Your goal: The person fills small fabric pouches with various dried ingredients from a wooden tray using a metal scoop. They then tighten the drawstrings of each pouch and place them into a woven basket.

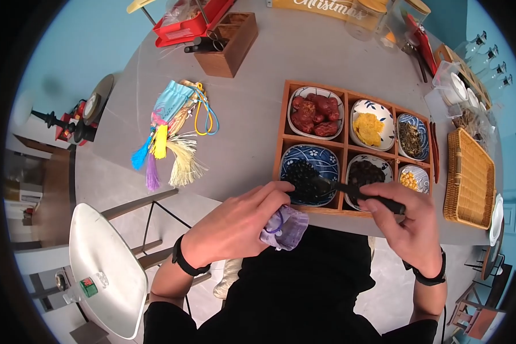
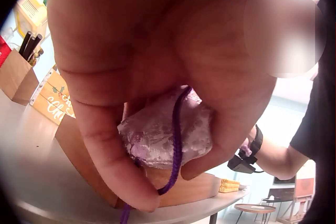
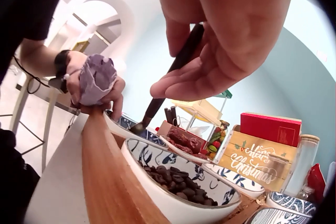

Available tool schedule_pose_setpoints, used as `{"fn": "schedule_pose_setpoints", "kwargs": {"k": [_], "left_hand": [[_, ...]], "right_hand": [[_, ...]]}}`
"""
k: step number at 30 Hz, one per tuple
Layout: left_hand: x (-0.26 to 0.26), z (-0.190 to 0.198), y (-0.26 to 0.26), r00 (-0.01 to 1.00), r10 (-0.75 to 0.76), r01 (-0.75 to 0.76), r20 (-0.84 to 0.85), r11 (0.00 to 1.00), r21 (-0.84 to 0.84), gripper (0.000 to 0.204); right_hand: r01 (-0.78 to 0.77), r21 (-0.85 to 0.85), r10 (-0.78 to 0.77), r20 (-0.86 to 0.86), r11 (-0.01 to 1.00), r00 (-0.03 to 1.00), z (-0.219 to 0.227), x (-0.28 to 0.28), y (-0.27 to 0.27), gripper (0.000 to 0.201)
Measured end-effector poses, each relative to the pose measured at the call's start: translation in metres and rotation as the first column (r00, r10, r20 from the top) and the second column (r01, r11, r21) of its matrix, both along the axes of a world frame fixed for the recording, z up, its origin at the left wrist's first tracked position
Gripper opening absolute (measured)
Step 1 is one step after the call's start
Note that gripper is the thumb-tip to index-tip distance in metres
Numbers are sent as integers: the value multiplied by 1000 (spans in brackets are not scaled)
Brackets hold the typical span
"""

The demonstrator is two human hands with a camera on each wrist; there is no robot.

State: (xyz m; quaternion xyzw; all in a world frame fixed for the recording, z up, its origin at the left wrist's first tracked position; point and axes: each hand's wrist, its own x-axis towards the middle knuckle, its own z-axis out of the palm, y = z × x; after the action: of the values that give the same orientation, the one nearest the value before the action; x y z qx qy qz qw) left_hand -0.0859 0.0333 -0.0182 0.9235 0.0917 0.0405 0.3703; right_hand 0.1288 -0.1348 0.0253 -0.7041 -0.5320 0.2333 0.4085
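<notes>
My left hand (image 1: 232, 221) grips a small purple pouch (image 1: 286, 230) with a purple cord (image 2: 177, 134), at the front edge of the divided wooden box (image 1: 282, 109). In the right wrist view the pouch (image 3: 97, 79) stands with its mouth facing up. My right hand (image 1: 404, 221) pinches the black handle of a spoon (image 1: 370, 195). The spoon's tip reaches into the blue patterned bowl (image 1: 328, 162) of black beans (image 1: 301, 176), front left in the box. Whether the spoon carries beans cannot be made out.
Other bowls hold red dates (image 1: 315, 113), a yellow food (image 1: 368, 127), dried leaves (image 1: 410, 139), dark pieces (image 1: 370, 172) and corn kernels (image 1: 408, 180). Tasselled pouches (image 1: 172, 103) lie at the left. A wicker basket (image 1: 468, 178) stands right of the box, a wooden holder (image 1: 229, 49) at the back.
</notes>
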Motion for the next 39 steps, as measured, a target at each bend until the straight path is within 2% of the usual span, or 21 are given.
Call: {"fn": "schedule_pose_setpoints", "kwargs": {"k": [2,4,6,8,11,12,14,16,18,19,24,26,27,29,30,32,36,38,39], "left_hand": [[2,3,-1,997,10,-10,-72,1000,6,46],[3,1,-3,998,19,-18,-61,999,29,46],[4,1,-3,998,28,-25,-48,998,59,46],[7,4,-4,993,5,5,-117,996,85,48],[7,1,-3,995,-13,23,-101,994,105,49],[7,1,-3,994,-14,24,-105,995,100,49],[9,3,-4,990,8,5,-143,996,89,47],[9,1,-3,989,8,5,-145,996,89,47],[9,0,-2,989,10,4,-146,996,92,47],[9,-1,-2,991,7,5,-135,996,94,47],[5,0,-1,995,35,-31,-92,998,52,51],[1,1,3,990,141,-139,21,988,-63,53],[0,-1,4,990,138,-136,27,989,-54,53],[-4,-7,4,944,238,-192,231,960,-202,54],[-5,-8,3,942,241,-196,234,960,-200,54],[-9,-8,2,930,338,-297,147,923,-243,55],[-5,-2,1,912,407,-385,56,894,-228,59],[-2,-2,1,917,399,-394,-1,905,-162,57],[-1,-2,1,918,396,-391,-1,906,-160,57]], "right_hand": [[44,5,-44,-21,999,999,-1,5,4,21],[92,10,-91,-42,996,995,-5,11,9,20],[25,64,-19,-84,998,996,-15,17,14,20],[-17,23,20,-131,1000,991,-16,19,11,20],[64,-85,-90,-349,994,933,-16,16,2,18],[64,-90,-92,-352,994,931,-15,14,1,18],[147,-177,-212,-440,973,873,-14,10,0,17],[167,-164,-225,-455,972,862,-19,4,3,18],[230,-243,-327,-528,942,784,-21,1,8,20],[232,-242,-328,-528,942,783,-23,0,9,20],[346,-245,-418,-652,906,633,-31,-1,9,25],[384,-223,-425,-678,896,599,-32,0,4,25],[419,-211,-436,-699,883,567,-32,1,1,25],[437,-184,-424,-718,880,551,-32,2,-3,25],[454,-163,-414,-738,876,533,-32,2,-5,25],[473,-138,-407,-742,870,532,-31,3,-9,25],[526,-6,-358,-740,850,569,-10,1,-14,24],[466,27,-343,-641,884,687,10,-3,-14,25],[469,28,-344,-642,883,685,17,-8,-13,25]]}}
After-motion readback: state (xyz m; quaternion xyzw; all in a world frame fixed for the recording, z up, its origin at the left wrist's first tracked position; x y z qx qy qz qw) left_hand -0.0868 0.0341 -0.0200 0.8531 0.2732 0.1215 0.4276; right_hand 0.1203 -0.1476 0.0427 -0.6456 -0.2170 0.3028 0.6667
